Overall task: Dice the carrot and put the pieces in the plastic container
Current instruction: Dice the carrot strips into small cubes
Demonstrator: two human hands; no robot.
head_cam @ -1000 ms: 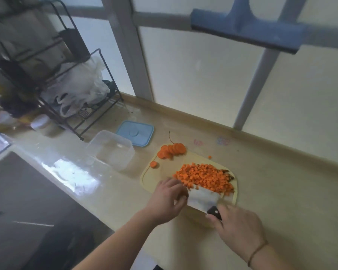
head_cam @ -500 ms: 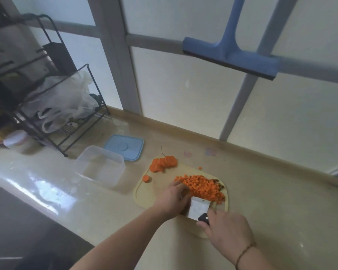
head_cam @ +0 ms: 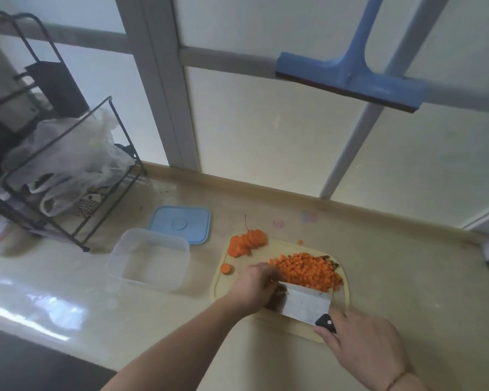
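Container (head_cam: 148, 259) left of cutting board (head_cam: 342, 320)

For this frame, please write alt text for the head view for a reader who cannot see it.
On a cutting board, the right hand grips a cleaver beside a pile of diced carrot, and the left hand rests against the pile. Carrot slices lie at the board's far left corner; an empty container and its blue lid sit left.

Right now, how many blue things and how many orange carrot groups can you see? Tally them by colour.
Blue: 2, the lid and the squeegee.
Orange: 3, the diced pile, the row of slices and the lone slice.
Total: 5.
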